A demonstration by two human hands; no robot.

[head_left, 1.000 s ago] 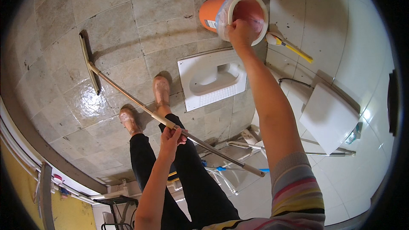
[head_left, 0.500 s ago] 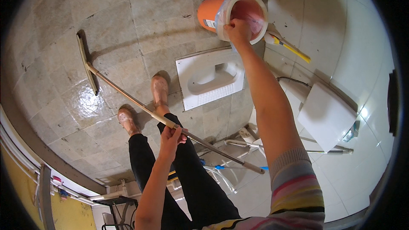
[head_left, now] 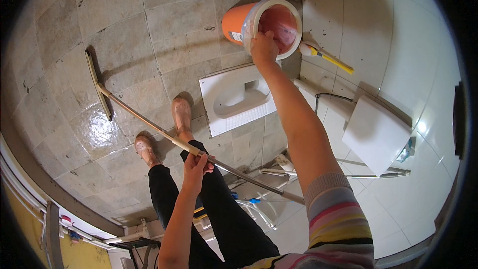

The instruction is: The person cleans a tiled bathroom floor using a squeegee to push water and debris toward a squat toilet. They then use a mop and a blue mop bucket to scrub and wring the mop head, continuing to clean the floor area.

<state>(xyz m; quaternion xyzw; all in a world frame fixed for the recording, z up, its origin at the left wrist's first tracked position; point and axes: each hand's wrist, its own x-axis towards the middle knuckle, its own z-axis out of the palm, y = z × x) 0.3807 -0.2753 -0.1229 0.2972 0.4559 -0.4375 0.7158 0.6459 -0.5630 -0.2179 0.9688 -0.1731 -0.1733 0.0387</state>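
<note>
My left hand is wrapped around the pole of a floor squeegee. Its long blade rests on the tiles at the left, and the pole slants back past my legs to the right. With my arm stretched forward, my right hand grips the near rim of an orange trash bin. A clear plastic liner is folded over that rim, and my fingertips are partly hidden inside it. The bin's mouth is turned toward me; the inside looks reddish.
A white squat toilet is set in the floor between my feet and the bin. A yellow-handled brush leans by the tiled wall, near a white lidded box. Metal pipes and a black rack stand close behind me.
The view has shifted slightly, so the bin and toilet appear a little farther left and lower. Both hands keep their grips on the squeegee and the bin.
</note>
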